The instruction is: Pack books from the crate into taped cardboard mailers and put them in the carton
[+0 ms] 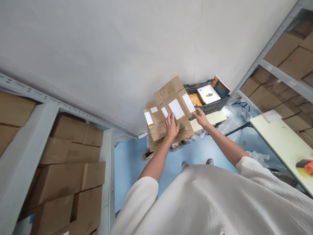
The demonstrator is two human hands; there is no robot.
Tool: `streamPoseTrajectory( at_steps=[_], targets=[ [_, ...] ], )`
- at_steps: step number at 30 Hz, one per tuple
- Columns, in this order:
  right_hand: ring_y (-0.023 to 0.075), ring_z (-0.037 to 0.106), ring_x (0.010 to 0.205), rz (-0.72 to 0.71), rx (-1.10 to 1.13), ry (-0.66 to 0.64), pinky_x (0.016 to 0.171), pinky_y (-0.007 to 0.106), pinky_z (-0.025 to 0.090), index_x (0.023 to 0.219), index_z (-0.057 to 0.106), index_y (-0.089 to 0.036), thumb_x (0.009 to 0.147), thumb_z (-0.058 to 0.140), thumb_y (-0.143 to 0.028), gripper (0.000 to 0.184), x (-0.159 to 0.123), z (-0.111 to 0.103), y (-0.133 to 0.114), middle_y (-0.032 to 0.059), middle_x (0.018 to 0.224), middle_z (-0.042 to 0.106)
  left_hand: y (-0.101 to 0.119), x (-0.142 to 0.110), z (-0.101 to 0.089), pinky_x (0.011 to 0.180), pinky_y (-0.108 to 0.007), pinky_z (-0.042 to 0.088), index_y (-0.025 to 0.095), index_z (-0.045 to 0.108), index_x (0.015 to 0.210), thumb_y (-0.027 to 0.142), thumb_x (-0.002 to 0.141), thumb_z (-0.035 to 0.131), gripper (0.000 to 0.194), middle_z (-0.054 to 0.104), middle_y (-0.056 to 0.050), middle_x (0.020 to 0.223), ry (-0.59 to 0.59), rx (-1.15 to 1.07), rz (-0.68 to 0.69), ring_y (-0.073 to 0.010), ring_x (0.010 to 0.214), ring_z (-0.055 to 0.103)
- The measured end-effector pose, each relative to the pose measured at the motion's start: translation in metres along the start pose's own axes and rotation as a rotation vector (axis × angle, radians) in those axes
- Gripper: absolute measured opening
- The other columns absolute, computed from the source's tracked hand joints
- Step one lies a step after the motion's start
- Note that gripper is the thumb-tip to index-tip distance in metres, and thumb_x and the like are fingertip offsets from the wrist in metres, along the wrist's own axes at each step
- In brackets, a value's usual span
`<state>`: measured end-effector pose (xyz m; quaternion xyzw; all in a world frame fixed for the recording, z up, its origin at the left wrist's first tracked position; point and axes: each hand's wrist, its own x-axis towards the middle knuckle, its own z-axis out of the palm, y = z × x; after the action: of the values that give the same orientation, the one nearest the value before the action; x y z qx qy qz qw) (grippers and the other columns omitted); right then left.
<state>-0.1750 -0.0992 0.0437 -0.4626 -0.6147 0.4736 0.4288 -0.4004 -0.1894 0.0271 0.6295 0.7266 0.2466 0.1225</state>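
A stack of flattened brown cardboard boxes [158, 129] with white labels leans near the white wall. My left hand [171, 127] lies flat on the stack, fingers spread. My right hand [200, 117] grips the right edge of the top flattened box [174, 98], which sits tilted on the pile.
A dark plastic crate [215, 106] with books [209, 94] stands behind the stack. A pale green table [281, 137] is at right, with an orange tape dispenser [304, 166] on it. Metal shelves [26, 150] with cardboard boxes stand left and right [276, 75]. The floor [127, 163] is blue.
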Motion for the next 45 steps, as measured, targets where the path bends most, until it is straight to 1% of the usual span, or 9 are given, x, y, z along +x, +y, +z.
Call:
streamPoseTrajectory(
  at_steps=[5,11,14,19,24,29,34,39,45],
  targets=[
    [0.0228,0.068,0.098,0.043,-0.035,0.162,0.088,0.036,0.057,0.123,0.059,-0.023,0.095,0.064,-0.054,0.042,-0.024,-0.091,0.002,0.0049,0.102,0.075,0.072,0.017,0.022,0.136,-0.058,0.025,0.026,0.027,0.176,0.022,0.097,0.064,0.088,0.026,-0.015,0.183,-0.036,-0.002,0.164,-0.0375,0.17,0.024],
    [0.0221,0.066,0.092,0.107,-0.016,0.358,0.086,0.035,0.055,0.121,0.058,-0.023,0.093,0.061,-0.049,0.039,-0.065,-0.211,0.018,0.0033,0.096,0.073,0.185,0.026,0.065,0.136,-0.059,0.022,0.025,0.03,0.175,0.024,0.097,0.063,0.085,0.029,-0.016,0.183,-0.07,0.005,0.369,-0.0381,0.17,0.024],
    [0.0226,0.065,0.091,0.112,0.019,0.451,0.086,0.036,0.054,0.118,0.06,-0.024,0.09,0.064,-0.049,0.038,-0.091,-0.277,0.03,0.0026,0.094,0.072,0.248,0.022,0.097,0.135,-0.058,0.023,0.024,0.034,0.174,0.025,0.096,0.064,0.083,0.033,-0.017,0.181,-0.082,0.04,0.459,-0.0379,0.168,0.028],
    [0.0249,0.064,0.095,0.129,0.008,0.621,0.087,0.039,0.054,0.112,0.062,-0.025,0.084,0.066,-0.049,0.036,-0.148,-0.386,0.055,0.0052,0.103,0.072,0.351,0.006,0.165,0.134,-0.055,0.025,0.022,0.042,0.169,0.024,0.097,0.06,0.075,0.04,-0.017,0.177,-0.116,0.011,0.627,-0.0359,0.164,0.035],
    [0.0229,0.064,0.089,0.243,0.03,0.784,0.086,0.037,0.055,0.106,0.06,-0.026,0.08,0.063,-0.044,0.032,-0.215,-0.471,0.085,0.0015,0.092,0.07,0.442,-0.01,0.23,0.133,-0.056,0.025,0.021,0.043,0.168,0.017,0.093,0.058,0.077,0.041,-0.018,0.176,-0.253,0.0,0.808,-0.0371,0.164,0.035],
    [0.0212,0.066,0.086,0.379,-0.003,0.966,0.084,0.034,0.056,0.099,0.063,-0.025,0.077,0.063,-0.039,0.026,-0.278,-0.527,0.117,0.0003,0.086,0.071,0.515,-0.025,0.289,0.131,-0.057,0.026,0.022,0.044,0.167,0.014,0.092,0.055,0.076,0.043,-0.018,0.174,-0.417,0.006,1.003,-0.0376,0.163,0.035],
    [0.0228,0.068,0.083,0.573,-0.014,1.062,0.075,0.032,0.056,0.094,0.068,-0.024,0.076,0.067,-0.037,0.023,-0.323,-0.562,0.148,0.0006,0.079,0.071,0.571,-0.035,0.353,0.129,-0.056,0.028,0.023,0.048,0.163,0.013,0.092,0.055,0.072,0.047,-0.019,0.17,-0.545,0.037,1.11,-0.037,0.16,0.039],
    [0.0213,0.066,0.079,0.741,0.066,1.21,0.069,0.029,0.053,0.087,0.068,-0.023,0.072,0.069,-0.035,0.019,-0.34,-0.588,0.179,0.0008,0.076,0.071,0.621,-0.034,0.425,0.127,-0.055,0.032,0.025,0.051,0.159,0.015,0.095,0.055,0.066,0.049,-0.018,0.169,-0.702,0.075,1.212,-0.0351,0.157,0.041],
    [0.0206,0.065,0.075,0.876,0.135,1.389,0.068,0.029,0.051,0.082,0.068,-0.022,0.071,0.072,-0.03,0.014,-0.334,-0.619,0.204,0.0001,0.071,0.069,0.681,-0.016,0.496,0.125,-0.055,0.032,0.023,0.053,0.157,0.012,0.096,0.048,0.062,0.05,-0.02,0.166,-0.846,0.097,1.355,-0.035,0.154,0.043]
  ],
)
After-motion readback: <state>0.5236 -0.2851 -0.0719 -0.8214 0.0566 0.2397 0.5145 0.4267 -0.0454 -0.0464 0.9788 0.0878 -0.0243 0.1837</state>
